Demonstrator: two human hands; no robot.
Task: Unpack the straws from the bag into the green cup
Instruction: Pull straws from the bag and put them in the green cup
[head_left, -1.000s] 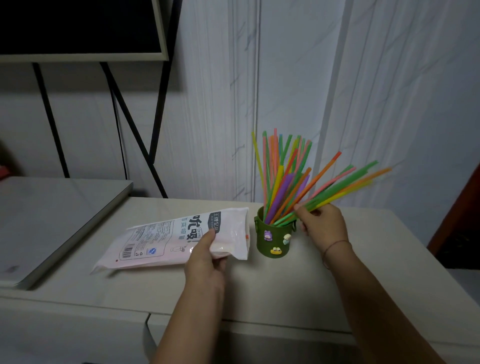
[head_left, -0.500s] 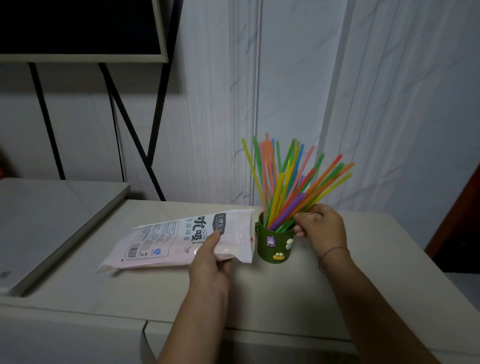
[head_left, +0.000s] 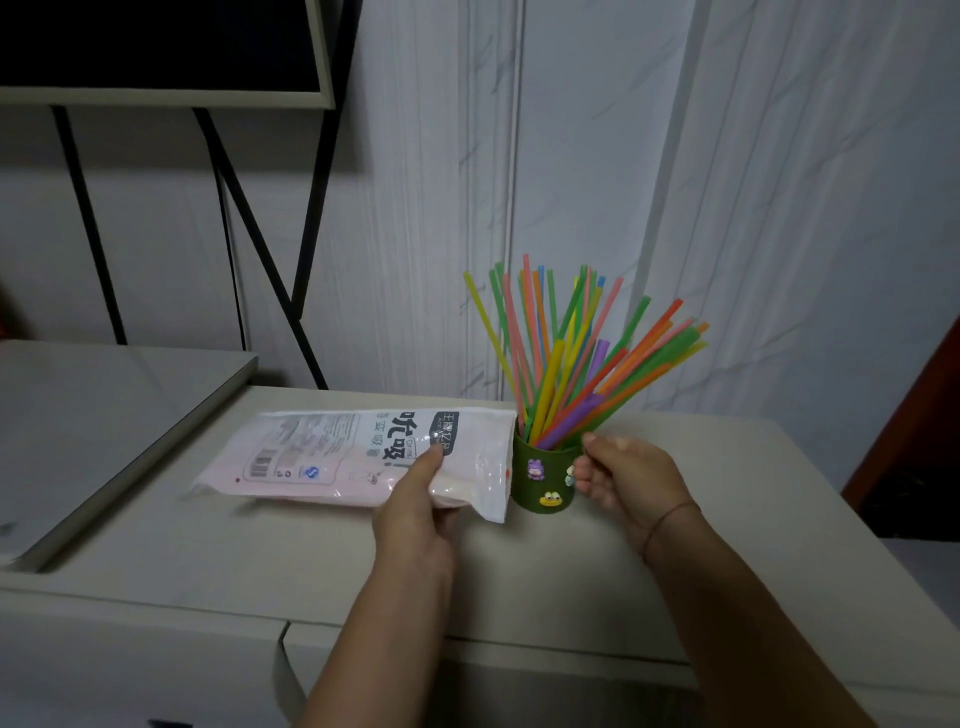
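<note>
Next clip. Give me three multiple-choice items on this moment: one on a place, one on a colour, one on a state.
1. Where does the bag lie from the cup?
A. to its left
B. to its right
C. behind it

2. The upper sticker on the cup's front is:
A. red
B. purple
C. black

3. The left hand:
A. hangs empty
B. holds the cup
C. grips the bag

Key:
1 A, the bag's end lies by the cup's left side.
2 B, the sticker's body is plainly purple.
3 C, the thumb lies on top of the bag, pinching it.
</note>
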